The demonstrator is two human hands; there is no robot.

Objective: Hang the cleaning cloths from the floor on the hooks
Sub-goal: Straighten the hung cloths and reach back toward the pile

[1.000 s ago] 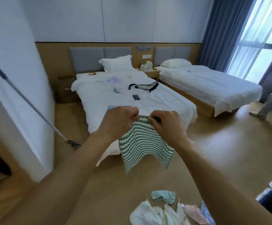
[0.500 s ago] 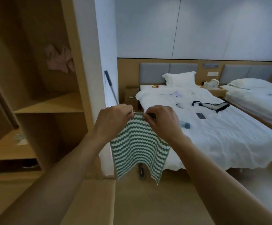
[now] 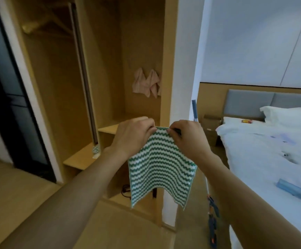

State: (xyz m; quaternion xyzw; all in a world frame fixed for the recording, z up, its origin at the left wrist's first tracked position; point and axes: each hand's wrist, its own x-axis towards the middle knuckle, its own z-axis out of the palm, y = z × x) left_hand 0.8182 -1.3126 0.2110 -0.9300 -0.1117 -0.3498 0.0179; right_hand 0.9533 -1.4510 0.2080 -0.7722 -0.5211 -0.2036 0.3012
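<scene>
Up front at chest height: green-and-white wavy striped cloth (image 3: pixel 161 165) pinched along its top edge, left hand (image 3: pixel 133 136) on the left corner, right hand (image 3: pixel 187 139) on the right corner, fingers of both curled tight round the hem, bit of hem stretched between the thumbs. Rest of the cloth dangling free below, bottom edge arched up in the middle with two corners hanging lower. Straight behind: open wooden wardrobe (image 3: pixel 110 69), with a pink cloth (image 3: pixel 146 83) already hung up on the back wall of the right-hand compartment, well above the hands. Hooks themselves too blurry to make out. Another scrap of green stripe (image 3: pixel 96 149) peeking out on a lower shelf by the divider. Off to the right: bed (image 3: pixel 272 153) with white sheets, blue bottle (image 3: pixel 296 191) lying on it, and a mop (image 3: pixel 194 112) leaning on the white wall (image 3: pixel 182 69) just behind the right hand.
</scene>
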